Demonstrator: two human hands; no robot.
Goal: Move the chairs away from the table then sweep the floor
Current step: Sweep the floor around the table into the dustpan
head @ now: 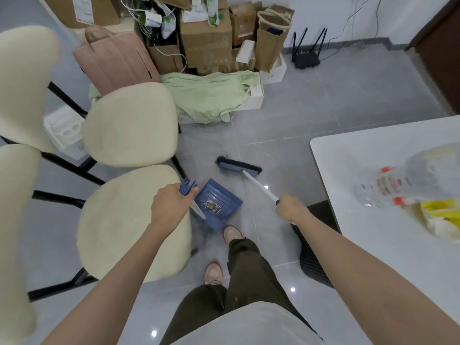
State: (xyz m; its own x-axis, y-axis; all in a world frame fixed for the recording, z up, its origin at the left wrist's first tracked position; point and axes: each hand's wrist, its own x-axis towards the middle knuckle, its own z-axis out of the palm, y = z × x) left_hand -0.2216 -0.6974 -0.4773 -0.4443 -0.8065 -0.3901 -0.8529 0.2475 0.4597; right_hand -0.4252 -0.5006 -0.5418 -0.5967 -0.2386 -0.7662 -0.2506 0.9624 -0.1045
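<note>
Two cream chairs with black legs stand to my left, one seat behind the other, both apart from the white table at the right. My left hand grips the top of the blue dustpan's handle. The dustpan rests on the grey floor just ahead of my feet. My right hand grips the white broom handle. The blue broom head with black bristles touches the floor beyond the dustpan.
Cardboard boxes, a pink bag, a paper bag and a green cloth pile up at the back wall. A router stands on the floor. A plastic bottle and yellow packs lie on the table. A black chair seat shows under the table edge.
</note>
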